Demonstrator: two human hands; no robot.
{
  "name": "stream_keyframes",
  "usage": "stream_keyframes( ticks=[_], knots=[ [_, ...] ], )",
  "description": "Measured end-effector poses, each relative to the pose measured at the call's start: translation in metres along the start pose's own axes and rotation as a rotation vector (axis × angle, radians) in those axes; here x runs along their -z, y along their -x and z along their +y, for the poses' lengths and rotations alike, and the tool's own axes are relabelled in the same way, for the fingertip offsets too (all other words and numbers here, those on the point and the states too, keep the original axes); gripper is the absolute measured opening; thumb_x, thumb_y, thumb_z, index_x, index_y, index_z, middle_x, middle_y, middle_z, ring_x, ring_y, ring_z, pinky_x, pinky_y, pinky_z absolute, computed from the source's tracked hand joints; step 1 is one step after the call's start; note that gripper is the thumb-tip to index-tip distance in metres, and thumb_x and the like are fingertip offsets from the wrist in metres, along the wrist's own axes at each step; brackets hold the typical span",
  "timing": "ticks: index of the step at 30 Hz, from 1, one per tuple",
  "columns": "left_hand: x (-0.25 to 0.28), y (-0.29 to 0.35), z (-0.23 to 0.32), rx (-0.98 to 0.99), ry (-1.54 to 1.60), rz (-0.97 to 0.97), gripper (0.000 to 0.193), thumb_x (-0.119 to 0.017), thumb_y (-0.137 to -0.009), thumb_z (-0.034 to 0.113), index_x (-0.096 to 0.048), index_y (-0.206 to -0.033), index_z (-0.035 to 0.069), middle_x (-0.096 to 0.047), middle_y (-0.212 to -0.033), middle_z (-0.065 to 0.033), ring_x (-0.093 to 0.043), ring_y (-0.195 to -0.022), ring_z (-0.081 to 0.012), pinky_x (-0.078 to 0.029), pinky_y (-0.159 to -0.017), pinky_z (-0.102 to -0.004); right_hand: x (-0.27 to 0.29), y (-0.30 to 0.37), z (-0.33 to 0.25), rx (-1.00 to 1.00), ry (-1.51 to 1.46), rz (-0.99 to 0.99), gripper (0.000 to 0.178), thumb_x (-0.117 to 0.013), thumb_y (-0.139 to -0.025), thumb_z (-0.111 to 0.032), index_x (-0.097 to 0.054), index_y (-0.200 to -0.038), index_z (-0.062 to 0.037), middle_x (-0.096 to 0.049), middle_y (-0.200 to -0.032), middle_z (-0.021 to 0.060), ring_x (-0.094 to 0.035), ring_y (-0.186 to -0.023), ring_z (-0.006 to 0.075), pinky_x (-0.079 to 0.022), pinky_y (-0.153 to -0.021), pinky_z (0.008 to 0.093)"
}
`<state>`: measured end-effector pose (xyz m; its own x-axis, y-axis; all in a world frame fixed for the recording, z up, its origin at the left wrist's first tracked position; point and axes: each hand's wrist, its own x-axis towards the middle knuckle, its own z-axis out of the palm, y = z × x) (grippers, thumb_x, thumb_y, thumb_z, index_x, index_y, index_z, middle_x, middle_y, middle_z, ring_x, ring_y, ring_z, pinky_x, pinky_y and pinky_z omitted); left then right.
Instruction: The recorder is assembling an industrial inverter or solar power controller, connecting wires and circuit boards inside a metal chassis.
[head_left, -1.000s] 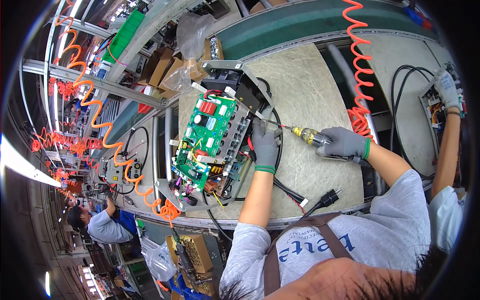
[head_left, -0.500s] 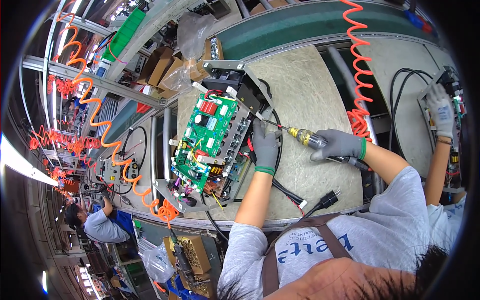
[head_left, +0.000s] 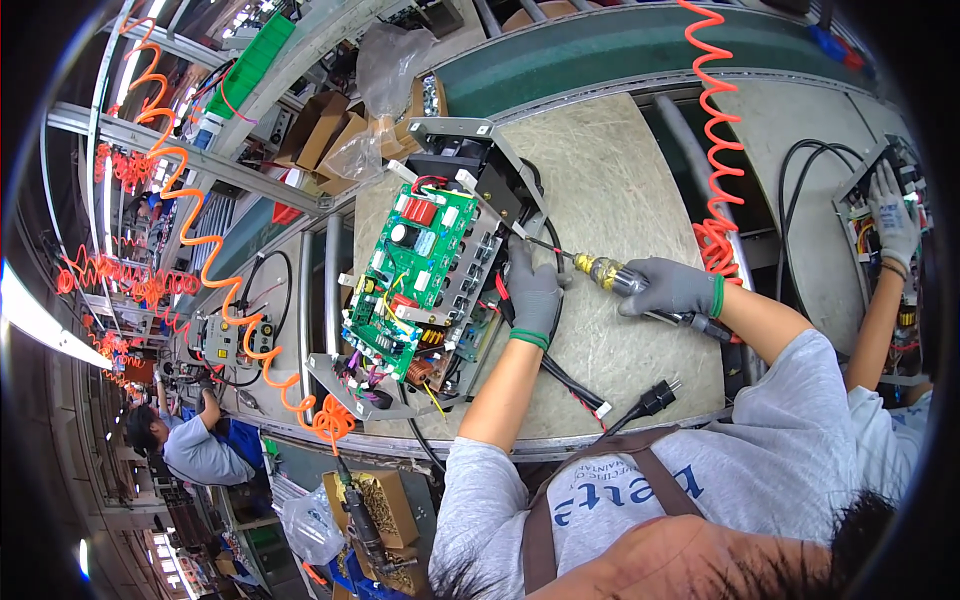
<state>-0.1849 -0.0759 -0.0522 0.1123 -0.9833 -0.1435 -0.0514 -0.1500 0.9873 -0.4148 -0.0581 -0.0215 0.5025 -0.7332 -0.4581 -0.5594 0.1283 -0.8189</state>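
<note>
Across the far side of the bench, see a green conveyor belt (head_left: 600,50) and, nearer, a pale scuffed work board (head_left: 620,170). Find the electronics unit (head_left: 450,127) on the left part of that board, lying at a slant, with a green circuit board (head_left: 425,240) facing up and a black block (head_left: 508,195) toward its far end. Hold a yellow-banded screwdriver (head_left: 605,273) in the grey-gloved right hand (head_left: 670,288), fingers curled together and clamped round its body. Point the thin bit (head_left: 545,245) leftward at the unit's right side, near the black block; cannot tell about contact with a screw. Keep the left hand (head_left: 535,295), also grey-gloved, at the unit's right edge, just beside the bit; cannot tell about any pinch, with those fingertips partly hidden. Notice a black plug (head_left: 658,397) near the board's front edge and an orange coiled hose (head_left: 715,150) beyond the right hand. Farther right, see a co-worker's white-gloved hand (head_left: 893,218) on a second unit (head_left: 905,330).
</note>
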Motion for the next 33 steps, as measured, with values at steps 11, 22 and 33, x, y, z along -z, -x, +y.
stream_keyframes(
  ticks=[11, 22, 33],
  knots=[
    [0.002, -0.004, -0.010, 0.006, -0.052, 0.042, 0.075, -0.042, -0.077, -0.002, -0.018, -0.148, 0.004, -0.036, -0.145, -0.0230, -0.065, -0.063, -0.0209, -0.049, -0.049, -0.0291, -0.006, -0.002, -0.005, -0.013, 0.080, 0.041, 0.060, -0.076, -0.070, -0.044, -0.059, -0.107, -0.0001, -0.064, -0.094, 0.0129, -0.061, -0.086, 0.0209, -0.047, -0.079, 0.0331],
    [0.048, 0.148, 0.044, -0.803, -0.303, 0.103, 0.044, -0.059, -0.085, 0.010, -0.050, -0.127, 0.001, -0.064, -0.104, -0.0123, -0.064, -0.089, -0.0202, -0.052, -0.074, -0.0300, -0.017, 0.038, 0.005, 0.033, -0.133, 0.149, 0.050, -0.068, -0.082, -0.046, -0.063, -0.098, 0.0015, -0.061, -0.083, 0.0017, -0.054, -0.075, 0.0099, -0.046, -0.070, 0.0263],
    [0.255, 0.077, 0.025, -0.179, 0.621, 0.669, 0.061, -0.036, -0.098, 0.052, -0.048, -0.131, 0.002, -0.053, -0.126, -0.0105, -0.049, -0.116, -0.0195, -0.034, -0.102, -0.0353, 0.015, -0.002, -0.087, 0.338, -0.785, 0.548, 0.036, -0.058, -0.087, -0.024, -0.049, -0.114, -0.0013, -0.066, -0.084, 0.0144, -0.066, -0.067, 0.0195, -0.055, -0.056, 0.0310]
  ],
)
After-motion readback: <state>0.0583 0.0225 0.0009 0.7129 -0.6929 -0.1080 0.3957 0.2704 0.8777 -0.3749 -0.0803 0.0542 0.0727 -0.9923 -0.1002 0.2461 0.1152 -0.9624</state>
